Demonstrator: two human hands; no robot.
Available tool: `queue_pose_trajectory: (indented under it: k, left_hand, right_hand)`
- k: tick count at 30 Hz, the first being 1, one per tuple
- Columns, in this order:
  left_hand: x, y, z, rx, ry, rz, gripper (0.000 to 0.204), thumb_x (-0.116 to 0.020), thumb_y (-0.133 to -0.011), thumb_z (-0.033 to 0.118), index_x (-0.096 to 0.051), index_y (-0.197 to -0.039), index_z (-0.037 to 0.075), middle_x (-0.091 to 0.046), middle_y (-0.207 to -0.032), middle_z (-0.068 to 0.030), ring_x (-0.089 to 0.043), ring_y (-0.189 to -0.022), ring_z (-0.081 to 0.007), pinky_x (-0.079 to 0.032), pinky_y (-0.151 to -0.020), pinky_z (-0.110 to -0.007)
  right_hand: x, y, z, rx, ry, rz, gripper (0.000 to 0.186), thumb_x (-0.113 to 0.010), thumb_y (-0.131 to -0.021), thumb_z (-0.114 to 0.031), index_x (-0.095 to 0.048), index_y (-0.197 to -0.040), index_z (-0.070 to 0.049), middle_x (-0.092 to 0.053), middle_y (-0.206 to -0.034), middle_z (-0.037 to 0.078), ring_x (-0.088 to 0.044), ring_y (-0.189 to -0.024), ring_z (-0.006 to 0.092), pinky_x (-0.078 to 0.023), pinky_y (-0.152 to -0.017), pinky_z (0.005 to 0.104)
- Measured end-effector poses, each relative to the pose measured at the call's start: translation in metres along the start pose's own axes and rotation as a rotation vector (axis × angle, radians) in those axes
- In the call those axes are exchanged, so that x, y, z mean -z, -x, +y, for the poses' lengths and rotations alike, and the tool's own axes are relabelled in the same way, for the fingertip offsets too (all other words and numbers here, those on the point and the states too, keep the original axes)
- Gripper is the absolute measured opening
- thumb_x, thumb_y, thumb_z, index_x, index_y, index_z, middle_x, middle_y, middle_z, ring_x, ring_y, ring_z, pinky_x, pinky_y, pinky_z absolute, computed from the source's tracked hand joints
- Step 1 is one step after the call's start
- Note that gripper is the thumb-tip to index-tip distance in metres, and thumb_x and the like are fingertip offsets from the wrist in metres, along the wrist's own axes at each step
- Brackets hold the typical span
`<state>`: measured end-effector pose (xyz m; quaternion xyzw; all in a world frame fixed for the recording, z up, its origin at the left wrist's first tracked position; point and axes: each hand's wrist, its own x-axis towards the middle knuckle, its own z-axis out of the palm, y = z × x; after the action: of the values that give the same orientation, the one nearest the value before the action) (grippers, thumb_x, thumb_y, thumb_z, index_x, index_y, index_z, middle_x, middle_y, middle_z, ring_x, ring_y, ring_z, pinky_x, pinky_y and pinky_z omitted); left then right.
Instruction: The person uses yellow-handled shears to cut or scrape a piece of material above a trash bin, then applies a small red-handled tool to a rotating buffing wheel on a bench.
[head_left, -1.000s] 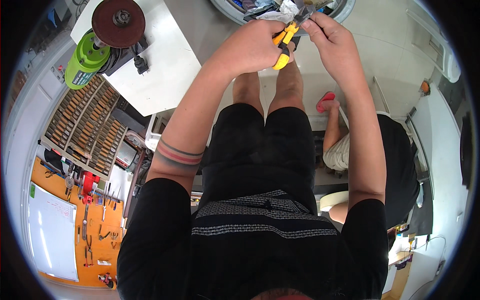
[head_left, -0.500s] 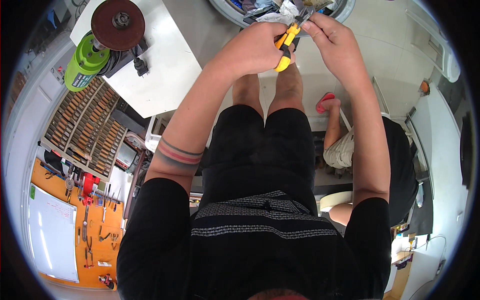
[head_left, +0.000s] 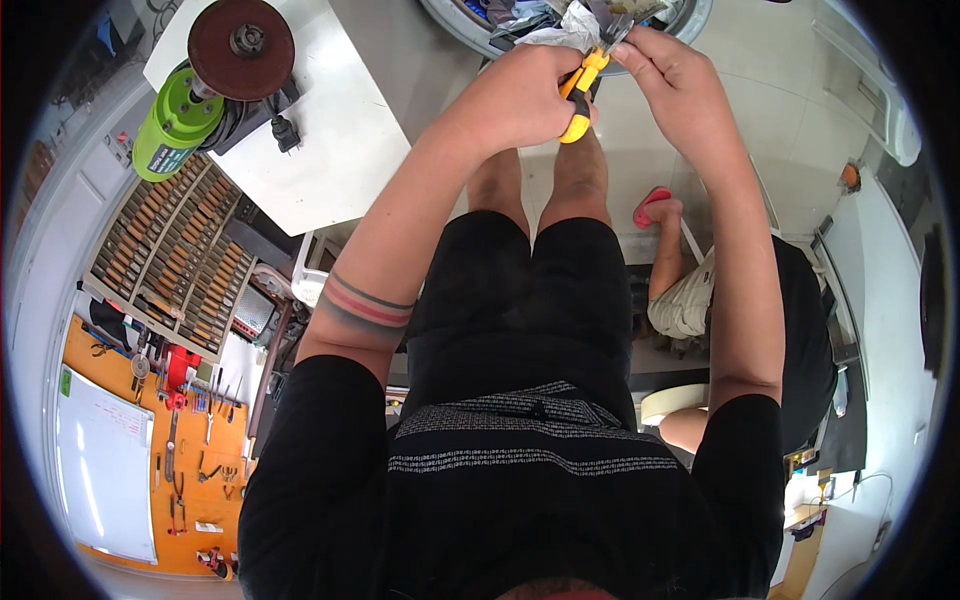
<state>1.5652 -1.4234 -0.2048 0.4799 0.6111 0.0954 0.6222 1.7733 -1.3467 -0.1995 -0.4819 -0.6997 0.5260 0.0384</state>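
Note:
My left hand (head_left: pixel 535 100) is wrapped round yellow-and-black pliers (head_left: pixel 577 114) at the top centre, their metal jaws pointing up and right. My right hand (head_left: pixel 680 85) is closed just right of the jaws, thumb and fingertips pinching a small thin grey piece (head_left: pixel 617 32) that touches or lies by the jaws; its exact shape is unclear. Beneath both hands is a large grey round tub (head_left: pixel 692 18) holding crumpled paper and scraps (head_left: pixel 575 25).
At upper left, a white table (head_left: pixel 340 160) bears a green power tool (head_left: pixel 175 125) with a disc. Left: a slotted rack (head_left: pixel 175 240) of wooden-handled tools and an orange tool board (head_left: pixel 200 450). Another person (head_left: pixel 800 340) sits at right. A white chair (head_left: pixel 890 130) stands upper right.
Both hands and the pliers have shifted slightly to the right, still gripping. The other things look much the same.

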Motion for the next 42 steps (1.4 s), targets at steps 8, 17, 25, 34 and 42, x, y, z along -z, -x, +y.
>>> queue_pose_trajectory:
  k: [8,17,25,34,42]
  left_hand:
    - [0.002,0.002,0.000,0.030,0.048,-0.037,0.041,-0.083,-0.086,0.016,-0.076,-0.123,-0.001,-0.073,-0.085,-0.0138,-0.067,-0.075,-0.0215,-0.053,-0.074,-0.037]
    - [-0.006,0.002,-0.006,-0.027,0.011,0.021,0.040,-0.083,-0.084,0.017,-0.077,-0.119,-0.001,-0.072,-0.083,-0.0154,-0.066,-0.074,-0.0229,-0.053,-0.073,-0.036]
    - [-0.003,-0.004,-0.001,-0.002,0.003,-0.006,0.039,-0.083,-0.083,0.011,-0.076,-0.118,-0.003,-0.074,-0.089,-0.0170,-0.067,-0.077,-0.0220,-0.053,-0.072,-0.036]
    - [-0.005,0.000,-0.008,-0.099,0.045,0.023,0.037,-0.081,-0.082,0.008,-0.075,-0.117,-0.004,-0.074,-0.093,-0.0183,-0.072,-0.084,-0.0283,-0.056,-0.076,-0.039]
    - [-0.001,0.000,0.002,-0.030,0.112,-0.016,0.036,-0.081,-0.083,0.006,-0.074,-0.116,-0.006,-0.071,-0.101,-0.0180,-0.072,-0.087,-0.0255,-0.057,-0.080,-0.039]
  right_hand:
    - [-0.005,0.002,0.006,-0.037,-0.024,-0.024,0.027,-0.065,-0.110,-0.028,-0.066,-0.109,-0.001,-0.061,-0.082,0.017,-0.056,-0.072,0.0319,-0.050,-0.072,0.0414]
    - [0.002,0.002,0.003,-0.062,-0.039,-0.017,0.026,-0.067,-0.111,-0.024,-0.066,-0.113,0.002,-0.059,-0.086,0.008,-0.050,-0.081,0.0161,-0.049,-0.078,0.0310]
    - [0.005,0.002,0.004,0.017,-0.009,-0.041,0.025,-0.066,-0.108,-0.025,-0.067,-0.107,0.000,-0.062,-0.085,0.019,-0.057,-0.077,0.0380,-0.050,-0.074,0.0440]
    - [0.005,0.000,0.003,0.021,-0.055,-0.020,0.023,-0.066,-0.108,-0.022,-0.066,-0.105,0.001,-0.063,-0.088,0.021,-0.057,-0.079,0.0407,-0.050,-0.076,0.0456]
    - [0.012,-0.003,-0.004,0.015,0.010,-0.057,0.024,-0.066,-0.107,-0.021,-0.065,-0.102,0.002,-0.062,-0.087,0.021,-0.060,-0.081,0.0416,-0.050,-0.076,0.0467]
